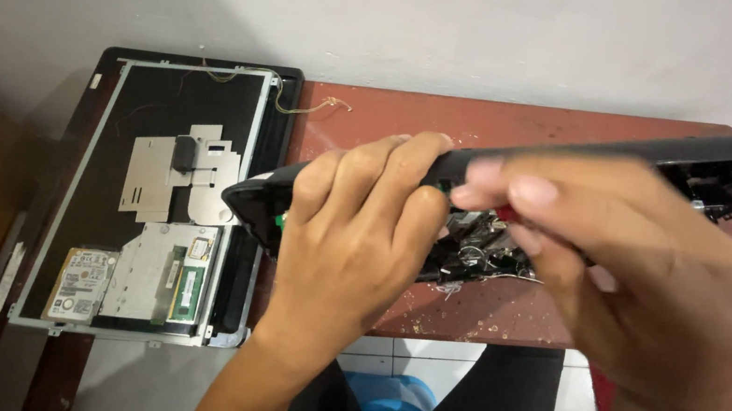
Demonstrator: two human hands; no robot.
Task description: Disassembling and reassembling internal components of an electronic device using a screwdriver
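My left hand (354,223) grips the near left end of a black laptop base shell (730,159), which is lifted on edge above a reddish-brown table (565,128). Inside the shell, metal parts and thin wires (478,249) show below my fingers. My right hand (622,267) is blurred in front of the shell's middle, its fingertips pinched near a small red-tipped object that I cannot make out clearly.
A stripped laptop screen panel (169,198) lies face down on the left, with a hard drive (80,284), a memory module (189,284) and loose wires (313,106) on it. A white wall stands behind. A blue tub (392,402) sits on the tiled floor below.
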